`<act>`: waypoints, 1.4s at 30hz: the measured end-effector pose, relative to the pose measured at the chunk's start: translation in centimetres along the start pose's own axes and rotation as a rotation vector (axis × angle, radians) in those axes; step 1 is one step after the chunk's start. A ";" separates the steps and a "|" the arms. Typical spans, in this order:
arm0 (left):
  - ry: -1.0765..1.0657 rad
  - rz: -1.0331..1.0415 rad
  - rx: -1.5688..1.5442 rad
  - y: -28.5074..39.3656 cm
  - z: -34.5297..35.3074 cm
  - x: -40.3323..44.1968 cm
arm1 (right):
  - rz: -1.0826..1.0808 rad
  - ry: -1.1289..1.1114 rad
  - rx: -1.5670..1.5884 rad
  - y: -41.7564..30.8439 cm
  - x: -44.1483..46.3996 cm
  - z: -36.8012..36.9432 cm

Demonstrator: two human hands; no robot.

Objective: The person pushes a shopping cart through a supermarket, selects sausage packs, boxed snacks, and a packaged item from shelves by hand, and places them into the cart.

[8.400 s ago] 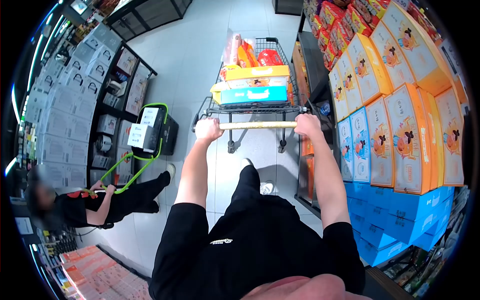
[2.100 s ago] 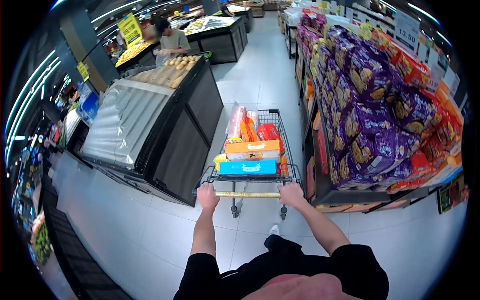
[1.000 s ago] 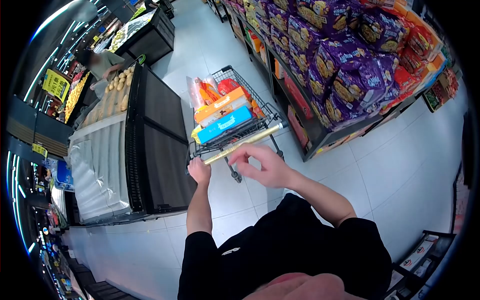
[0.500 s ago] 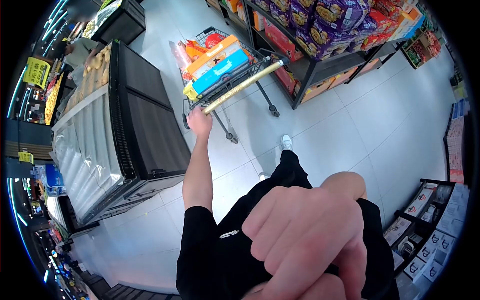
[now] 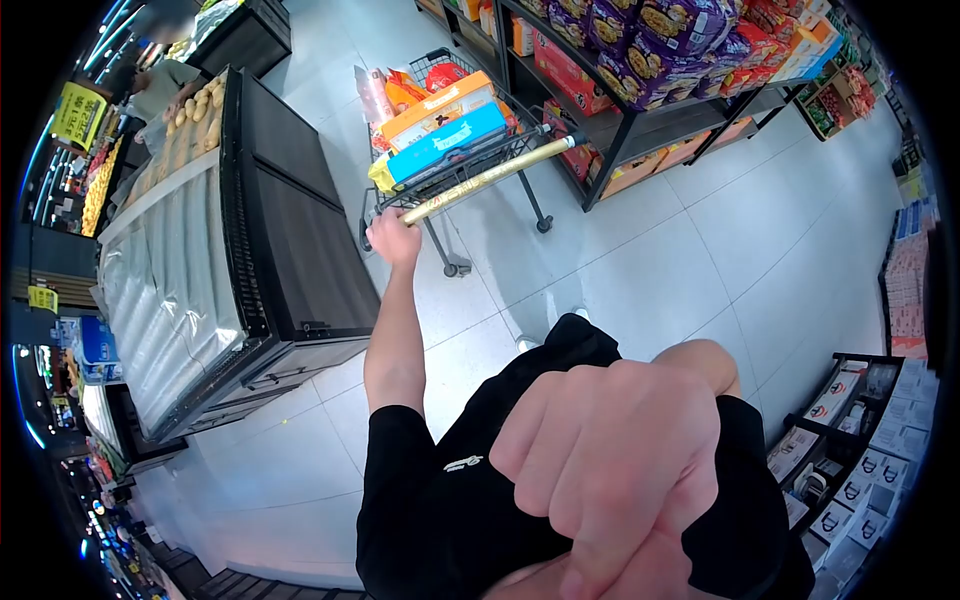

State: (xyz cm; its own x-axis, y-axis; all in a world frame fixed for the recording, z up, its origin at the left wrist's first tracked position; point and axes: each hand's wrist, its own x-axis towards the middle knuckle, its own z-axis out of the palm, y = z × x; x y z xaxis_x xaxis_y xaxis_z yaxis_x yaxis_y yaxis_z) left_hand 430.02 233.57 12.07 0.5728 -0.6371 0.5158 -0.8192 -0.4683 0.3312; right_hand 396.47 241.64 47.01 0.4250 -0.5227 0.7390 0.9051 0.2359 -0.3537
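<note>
My left hand (image 5: 394,238) is wrapped around the left end of a shopping cart's (image 5: 450,190) pale yellow handle bar (image 5: 490,178), arm stretched forward. In the cart lie an orange box (image 5: 440,108), a blue box (image 5: 447,146), a yellow packet (image 5: 381,177), a pink-and-clear bag (image 5: 375,97) and a red package (image 5: 444,76). Close to the camera, my right hand (image 5: 610,450) is raised in front of my chest, elbow bent, fingers curled into a fist. The inside of that fist is hidden, so I cannot tell whether it holds anything.
A dark display stand (image 5: 290,200) with a plastic-covered top is to the left. Shelves (image 5: 640,150) with purple noodle packs (image 5: 665,50) stand ahead right, close to the cart. Boxed goods (image 5: 850,490) line the lower right. A person (image 5: 163,88) is behind the stand.
The display stand and lower-right goods have shifted slightly in view. My leg and shoes have moved in a step. My left hand still grips the handle; my right fist has shifted slightly.
</note>
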 end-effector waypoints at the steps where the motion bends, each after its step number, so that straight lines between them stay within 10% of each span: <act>1: -0.006 0.000 0.000 -0.4 0.0 0.0 | 0.001 0.006 0.000 0.0 0.4 -0.4; 6: 0.090 -0.002 0.048 -1.1 0.2 1.3 | 0.159 -0.283 -0.011 0.6 3.0 -3.2; 23: 0.186 0.046 0.168 -1.1 2.1 3.0 | -0.028 -0.224 -0.029 1.3 9.9 -12.6; 26: 0.223 0.080 0.149 -0.8 2.6 4.3 | 0.340 0.080 -0.341 3.5 11.7 -21.1; 30: 0.205 0.030 0.163 -0.1 2.7 5.5 | 0.525 0.265 -1.566 12.0 8.1 -42.8; 32: 0.190 0.009 0.134 0.3 2.7 5.8 | 0.366 -0.076 -2.088 12.3 2.4 -50.4; 39: 0.145 -0.034 0.168 1.9 3.6 8.2 | 0.818 -0.133 -2.200 11.7 6.3 -51.7; 42: -0.513 -0.051 0.185 1.9 1.7 11.1 | 1.227 -0.271 -2.103 11.4 9.5 -54.2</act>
State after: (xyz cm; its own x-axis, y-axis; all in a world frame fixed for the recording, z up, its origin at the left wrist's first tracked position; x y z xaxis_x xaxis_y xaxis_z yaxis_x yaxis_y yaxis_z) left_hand 434.88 224.58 17.03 0.5907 -0.8061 0.0358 -0.7975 -0.5766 0.1774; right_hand 410.26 195.01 18.93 0.6613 -0.7297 -0.1739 -0.7484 -0.6265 -0.2176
